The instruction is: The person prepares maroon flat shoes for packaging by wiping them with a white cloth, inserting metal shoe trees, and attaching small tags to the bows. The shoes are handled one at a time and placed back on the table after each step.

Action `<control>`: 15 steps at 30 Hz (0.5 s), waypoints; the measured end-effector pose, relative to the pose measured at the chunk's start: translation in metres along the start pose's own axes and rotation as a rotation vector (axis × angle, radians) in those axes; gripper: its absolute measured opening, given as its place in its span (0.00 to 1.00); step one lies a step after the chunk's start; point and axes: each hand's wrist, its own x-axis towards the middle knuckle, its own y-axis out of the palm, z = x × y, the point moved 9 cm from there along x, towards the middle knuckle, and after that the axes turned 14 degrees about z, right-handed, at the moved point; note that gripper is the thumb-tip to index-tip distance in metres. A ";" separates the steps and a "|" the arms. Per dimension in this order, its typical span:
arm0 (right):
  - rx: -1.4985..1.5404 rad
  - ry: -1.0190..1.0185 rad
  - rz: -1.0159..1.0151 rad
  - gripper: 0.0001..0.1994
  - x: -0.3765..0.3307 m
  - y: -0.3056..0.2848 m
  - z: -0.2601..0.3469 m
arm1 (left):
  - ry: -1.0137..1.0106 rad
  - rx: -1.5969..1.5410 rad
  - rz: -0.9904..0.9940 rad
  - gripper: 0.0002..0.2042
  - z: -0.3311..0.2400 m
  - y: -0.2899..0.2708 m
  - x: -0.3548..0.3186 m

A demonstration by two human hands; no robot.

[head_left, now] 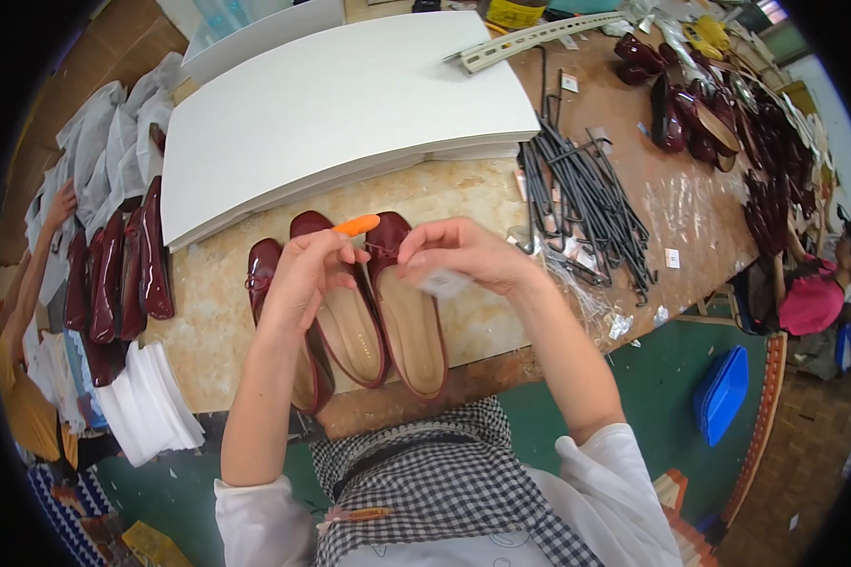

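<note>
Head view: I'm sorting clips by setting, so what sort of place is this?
Probably a shoe workshop or finishing area: three dark red shoes lie before the person, more shoes are heaped at the right, and black hooked rods lie on the worktable.

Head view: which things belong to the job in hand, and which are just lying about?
Seemingly in the job:
three nearest shoes
orange piece at left hand
pale slip at right hand

Probably just lying about:
dark rods
slotted strip
blue tray
</note>
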 end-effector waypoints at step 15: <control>-1.384 0.069 -0.597 0.19 0.008 0.039 0.026 | 0.237 0.002 -0.115 0.12 -0.015 0.014 0.003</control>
